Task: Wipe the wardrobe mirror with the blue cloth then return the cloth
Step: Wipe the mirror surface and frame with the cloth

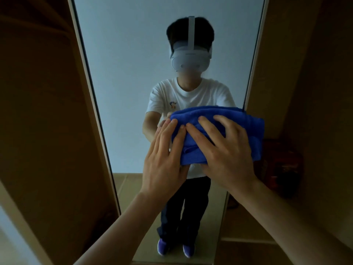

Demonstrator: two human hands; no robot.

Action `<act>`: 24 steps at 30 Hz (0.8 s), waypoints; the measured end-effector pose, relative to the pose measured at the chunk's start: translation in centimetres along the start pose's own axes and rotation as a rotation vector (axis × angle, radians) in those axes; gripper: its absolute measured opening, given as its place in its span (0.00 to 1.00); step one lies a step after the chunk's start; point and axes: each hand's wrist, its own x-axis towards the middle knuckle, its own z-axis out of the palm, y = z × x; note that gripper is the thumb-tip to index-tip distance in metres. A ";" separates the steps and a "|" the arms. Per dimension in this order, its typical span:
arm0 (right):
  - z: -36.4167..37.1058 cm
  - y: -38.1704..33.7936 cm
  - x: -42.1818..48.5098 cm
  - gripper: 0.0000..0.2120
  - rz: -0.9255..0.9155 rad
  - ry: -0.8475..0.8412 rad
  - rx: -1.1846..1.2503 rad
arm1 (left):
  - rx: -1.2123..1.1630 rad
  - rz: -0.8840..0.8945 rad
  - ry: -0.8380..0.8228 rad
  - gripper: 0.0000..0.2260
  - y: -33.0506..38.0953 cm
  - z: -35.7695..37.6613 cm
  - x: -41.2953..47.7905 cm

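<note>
A tall wardrobe mirror (124,54) fills the middle of the view and reflects a person in a white shirt with a headset. A folded blue cloth (246,125) lies flat against the glass at about waist height of the reflection, near the mirror's right edge. My right hand (223,152) presses on the cloth with spread, straight fingers. My left hand (164,157) lies beside it on the cloth's left end, fingers straight, fingertips on the cloth and partly on the glass. The cloth's lower part is hidden behind both hands.
Brown wardrobe panels (42,111) flank the mirror on the left and on the right. A dark red object (280,165) sits in the shadowed recess to the right of the mirror. A pale ledge (246,240) runs below it.
</note>
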 end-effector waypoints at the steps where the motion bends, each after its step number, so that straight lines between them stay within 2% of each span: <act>1: 0.2 -0.4 -0.7 0.30 0.005 -0.008 0.012 | -0.007 -0.011 -0.012 0.26 0.1 0.2 -0.8; 9: 2.4 -3.2 -6.2 0.28 0.040 -0.080 0.046 | -0.045 -0.072 -0.134 0.27 0.0 1.7 -6.9; 17: 4.3 -6.3 -11.4 0.26 0.053 -0.167 0.071 | -0.071 -0.128 -0.178 0.24 0.0 4.1 -13.6; 24: 6.4 -8.6 -16.5 0.28 0.062 -0.249 0.120 | -0.065 -0.168 -0.297 0.26 0.1 5.6 -19.3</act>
